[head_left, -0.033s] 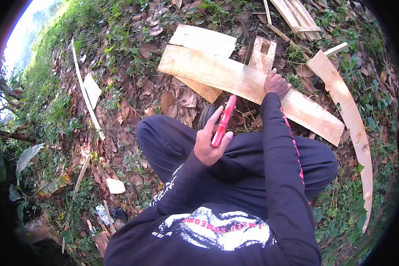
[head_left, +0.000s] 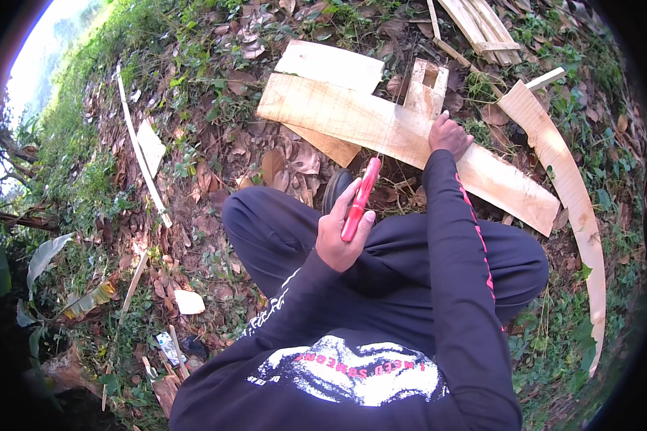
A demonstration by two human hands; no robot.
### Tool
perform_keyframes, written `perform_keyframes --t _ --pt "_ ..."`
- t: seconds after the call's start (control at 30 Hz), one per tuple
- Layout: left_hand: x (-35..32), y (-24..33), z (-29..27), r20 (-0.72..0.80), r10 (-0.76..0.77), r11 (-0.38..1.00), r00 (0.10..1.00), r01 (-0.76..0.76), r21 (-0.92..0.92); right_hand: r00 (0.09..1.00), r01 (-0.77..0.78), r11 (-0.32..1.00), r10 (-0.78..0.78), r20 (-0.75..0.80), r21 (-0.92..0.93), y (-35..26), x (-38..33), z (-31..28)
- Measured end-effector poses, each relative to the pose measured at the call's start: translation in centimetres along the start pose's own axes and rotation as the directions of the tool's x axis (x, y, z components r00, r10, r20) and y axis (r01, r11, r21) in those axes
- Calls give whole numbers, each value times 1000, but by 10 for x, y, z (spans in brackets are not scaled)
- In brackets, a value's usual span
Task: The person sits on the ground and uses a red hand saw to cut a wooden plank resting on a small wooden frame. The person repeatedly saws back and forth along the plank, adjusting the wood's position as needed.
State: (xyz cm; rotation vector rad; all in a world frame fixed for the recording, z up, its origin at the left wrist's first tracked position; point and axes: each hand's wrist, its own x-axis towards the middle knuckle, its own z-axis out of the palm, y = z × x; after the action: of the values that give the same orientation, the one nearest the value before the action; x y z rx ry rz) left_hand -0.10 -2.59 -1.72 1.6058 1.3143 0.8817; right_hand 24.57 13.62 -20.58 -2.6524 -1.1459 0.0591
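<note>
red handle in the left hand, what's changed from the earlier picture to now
The red handle has shifted slightly down the picture, drawn back from the long board. Nothing was newly taken hold of or let go: the left hand still holds the handle. The right hand stays on the board, which looks unmoved.

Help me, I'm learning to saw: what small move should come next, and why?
Probably one short stroke with the red-handled saw: the left hand grips its handle, the thin blade lies across the long board, and the right hand rests on that board, seemingly steadying it.
</note>
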Motion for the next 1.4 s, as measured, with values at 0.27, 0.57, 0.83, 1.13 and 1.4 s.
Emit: perform_keyframes --t 0.27,0.57,0.83,1.13,1.4 --pt "-3 7 4 -104 -83 996 991 86 22 999 7 1000 -6 -51 22 -1 -5 8" --pt "-17 22 -15 -50 -212 976 976 209 -61 990 15 999 -11 -140 28 0 -8 10" --pt "34 -10 14 -140 -101 992 985 89 -89 996 -16 993 26 -85 116 -3 -5 4" --pt "-30 27 -12 -87 -146 989 985 147 -3 994 -33 997 40 -104 68 2 -6 11" --pt "-12 23 -2 -68 -103 993 992 107 53 997 -28 998 33 -75 65 0 1 4"
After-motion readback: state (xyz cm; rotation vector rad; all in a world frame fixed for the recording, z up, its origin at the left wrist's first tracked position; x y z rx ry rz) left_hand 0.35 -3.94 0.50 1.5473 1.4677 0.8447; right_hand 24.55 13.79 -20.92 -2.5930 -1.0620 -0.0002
